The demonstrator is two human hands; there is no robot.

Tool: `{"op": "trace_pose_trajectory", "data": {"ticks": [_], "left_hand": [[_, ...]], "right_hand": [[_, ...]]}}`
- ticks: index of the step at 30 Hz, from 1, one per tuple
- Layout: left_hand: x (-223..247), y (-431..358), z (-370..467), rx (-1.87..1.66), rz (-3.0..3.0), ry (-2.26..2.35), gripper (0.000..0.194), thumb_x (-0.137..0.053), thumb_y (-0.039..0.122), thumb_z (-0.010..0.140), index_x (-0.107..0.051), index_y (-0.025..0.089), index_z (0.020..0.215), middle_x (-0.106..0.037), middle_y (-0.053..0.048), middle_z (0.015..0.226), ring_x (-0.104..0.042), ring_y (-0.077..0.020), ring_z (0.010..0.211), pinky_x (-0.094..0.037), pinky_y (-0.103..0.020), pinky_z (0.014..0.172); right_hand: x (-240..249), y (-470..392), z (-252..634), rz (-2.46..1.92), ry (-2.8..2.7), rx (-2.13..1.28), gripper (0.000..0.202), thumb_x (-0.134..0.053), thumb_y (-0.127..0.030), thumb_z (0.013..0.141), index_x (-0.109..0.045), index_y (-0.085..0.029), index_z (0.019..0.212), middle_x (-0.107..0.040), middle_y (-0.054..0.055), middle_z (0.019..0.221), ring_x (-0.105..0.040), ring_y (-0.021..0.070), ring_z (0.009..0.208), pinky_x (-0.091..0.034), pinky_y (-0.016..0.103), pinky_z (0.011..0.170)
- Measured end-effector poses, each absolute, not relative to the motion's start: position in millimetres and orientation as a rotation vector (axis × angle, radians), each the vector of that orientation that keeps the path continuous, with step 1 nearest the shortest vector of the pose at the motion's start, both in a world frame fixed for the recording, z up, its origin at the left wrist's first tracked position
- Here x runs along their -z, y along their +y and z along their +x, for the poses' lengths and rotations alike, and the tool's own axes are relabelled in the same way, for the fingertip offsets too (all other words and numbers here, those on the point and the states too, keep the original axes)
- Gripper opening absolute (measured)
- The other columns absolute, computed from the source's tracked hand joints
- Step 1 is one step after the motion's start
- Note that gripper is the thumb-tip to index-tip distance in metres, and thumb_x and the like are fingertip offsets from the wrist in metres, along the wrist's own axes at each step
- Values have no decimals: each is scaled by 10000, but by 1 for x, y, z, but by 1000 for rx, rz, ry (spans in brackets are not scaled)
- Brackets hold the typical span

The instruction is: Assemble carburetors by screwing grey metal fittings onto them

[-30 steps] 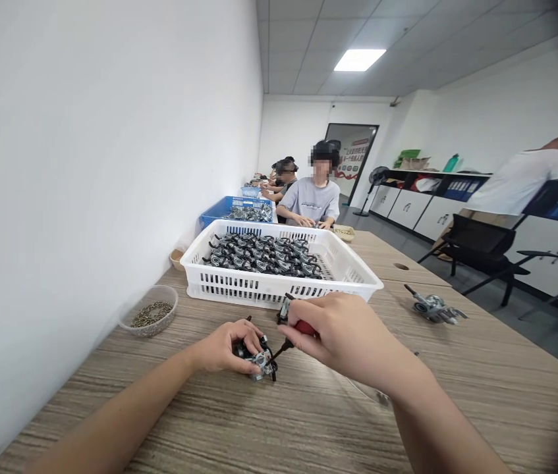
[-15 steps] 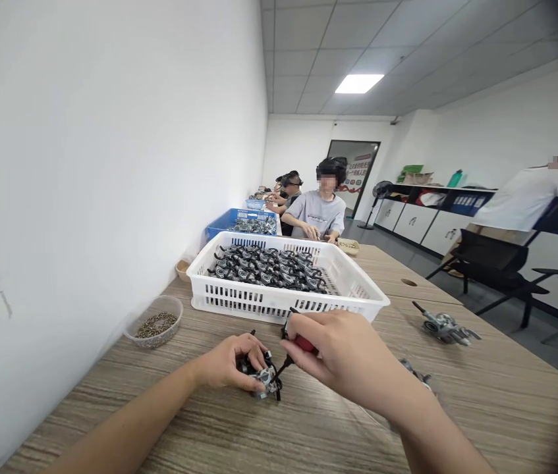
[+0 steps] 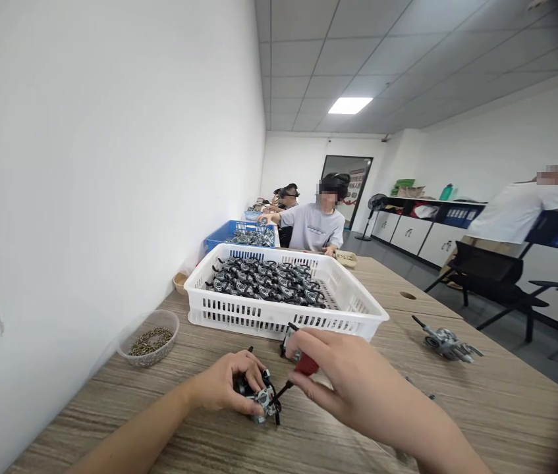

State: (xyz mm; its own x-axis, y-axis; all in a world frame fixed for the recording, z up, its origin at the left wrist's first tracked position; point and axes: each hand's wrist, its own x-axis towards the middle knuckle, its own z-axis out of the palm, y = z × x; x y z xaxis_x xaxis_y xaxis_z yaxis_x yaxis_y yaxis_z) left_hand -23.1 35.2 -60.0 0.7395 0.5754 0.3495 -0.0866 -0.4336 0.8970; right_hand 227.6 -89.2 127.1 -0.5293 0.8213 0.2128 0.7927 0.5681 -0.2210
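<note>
My left hand (image 3: 232, 382) is closed around a small grey and black metal part (image 3: 265, 400), holding it against the wooden table (image 3: 199, 434). In my right hand (image 3: 342, 368) is a screwdriver with a red handle (image 3: 307, 365); its dark shaft slants down to the left, and its tip meets the metal part. Just behind my right fingers another metal part (image 3: 287, 341) is partly hidden. A further one (image 3: 449, 344) lies on the table to the right.
Behind my hands stands a white basket (image 3: 279, 319) with several metal parts. A clear bowl of small screws (image 3: 151, 342) sits at the left by the wall. Farther back are a blue basket (image 3: 217, 235), a seated person (image 3: 315, 224) and a black chair (image 3: 489, 266).
The view has tilted slightly upward. The screwdriver's red handle shows more between my right fingers. The seated person has stretched an arm toward the blue basket.
</note>
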Motion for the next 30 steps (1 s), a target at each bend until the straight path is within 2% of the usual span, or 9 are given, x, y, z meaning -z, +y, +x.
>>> {"op": "trace_pose_trajectory", "data": {"ticks": [2, 5, 8, 12, 15, 17, 18, 21, 30], "left_hand": [[62, 36, -23, -799, 1883, 367, 417, -1051, 467, 636, -756, 206, 773, -845, -100, 968, -717, -289, 1164, -488, -475, 1128], [64, 37, -23, -796, 1878, 373, 436, -1059, 486, 614, -773, 209, 791, -843, -98, 980, -722, -289, 1163, -496, -468, 1124], [63, 37, -23, -784, 1886, 367, 457, -1064, 507, 596, -782, 210, 801, -847, -99, 985, -733, -290, 1137, -490, -470, 1133], [63, 37, -22, -793, 1885, 361, 483, -1064, 529, 576, -768, 208, 783, -848, -103, 970, -725, -293, 1143, -508, -447, 1090], [66, 38, -22, -805, 1872, 362, 499, -1072, 525, 555, -754, 207, 770, -846, -105, 962, -714, -294, 1163, -503, -448, 1093], [67, 39, -22, -806, 1866, 362, 499, -1077, 511, 550, -750, 204, 769, -845, -104, 959, -714, -291, 1160, -493, -454, 1108], [68, 39, -22, -804, 1860, 363, 496, -1080, 502, 548, -750, 203, 768, -845, -105, 960, -714, -291, 1159, -493, -453, 1108], [67, 38, -22, -803, 1834, 376, 492, -1084, 484, 540, -749, 196, 756, -843, -109, 959, -707, -297, 1180, -509, -434, 1074], [75, 41, -20, -820, 1837, 362, 484, -1091, 460, 541, -750, 199, 765, -845, -98, 937, -704, -288, 1148, -491, -457, 1094]], "right_hand": [[-129, -93, 231, -1260, -2506, -252, 178, -606, -147, 1017, -553, -255, 1148, -669, 22, 1108, -629, 193, 934, -452, 307, 780], [-131, -95, 234, -1164, -2559, -296, 170, -490, -96, 1052, -534, -257, 1082, -662, 10, 1089, -625, 170, 925, -458, 290, 794], [-127, -90, 231, -1200, -2600, -112, 106, -526, -207, 1090, -564, -250, 1001, -688, 3, 1002, -629, 183, 842, -413, 309, 722], [-119, -83, 224, -1363, -2563, 96, 212, -542, -321, 1095, -565, -240, 901, -666, -6, 798, -600, 189, 670, -335, 329, 628], [-122, -87, 224, -1344, -2516, -22, 45, -607, -225, 1026, -571, -243, 1006, -710, 29, 1008, -663, 206, 823, -418, 315, 682], [-126, -91, 227, -1261, -2503, -162, 116, -572, -147, 1015, -563, -248, 1072, -698, 49, 1159, -673, 200, 945, -476, 305, 764], [-128, -93, 228, -1221, -2511, -232, 141, -538, -122, 1026, -563, -251, 1079, -694, 42, 1169, -670, 189, 967, -487, 298, 793], [-133, -96, 230, -1156, -2575, -349, 150, -516, -124, 1058, -590, -252, 1033, -695, 8, 1057, -656, 172, 925, -479, 282, 786], [-125, -83, 226, -1369, -2547, -65, 98, -631, -225, 1052, -651, -238, 957, -721, 2, 924, -663, 186, 769, -394, 307, 666]]}}
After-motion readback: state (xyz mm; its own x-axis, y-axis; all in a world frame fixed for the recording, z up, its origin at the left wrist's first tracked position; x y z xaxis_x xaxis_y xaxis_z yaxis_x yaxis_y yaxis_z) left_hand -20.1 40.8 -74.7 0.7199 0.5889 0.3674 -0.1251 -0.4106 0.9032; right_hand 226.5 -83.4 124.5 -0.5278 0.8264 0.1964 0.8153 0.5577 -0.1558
